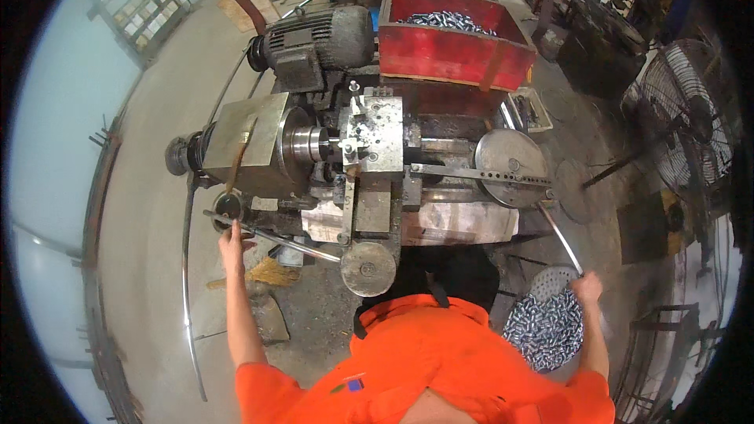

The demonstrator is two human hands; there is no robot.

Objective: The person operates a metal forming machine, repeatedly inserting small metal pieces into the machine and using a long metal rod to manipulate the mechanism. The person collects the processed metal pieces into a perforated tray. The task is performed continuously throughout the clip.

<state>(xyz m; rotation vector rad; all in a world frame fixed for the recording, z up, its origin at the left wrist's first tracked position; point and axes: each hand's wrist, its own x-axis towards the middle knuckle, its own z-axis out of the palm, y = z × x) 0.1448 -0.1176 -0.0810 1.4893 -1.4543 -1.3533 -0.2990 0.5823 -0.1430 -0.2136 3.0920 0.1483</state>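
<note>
A small lathe-like machine with a round metal chuck (301, 144) stands in front of me. A metal lever rod (294, 245) runs left from a round disc (367, 268) at its front. My left hand (232, 250) is at the rod's far-left end, fingertips against it and fingers partly stretched, not wrapped round it. At the right, my right hand (586, 288) is closed round the end of a second lever (561, 237), which slopes up to a large round plate (511, 166). Beside the chuck sits a tool block (383, 135) with bolts.
Behind the machine are a motor (320, 41) and a red box (455, 53) of small metal parts. A basket (554, 281) of similar shiny parts is below my right hand. A fan (685, 106) stands at the right; a straw brush (272, 273) lies at the lower left.
</note>
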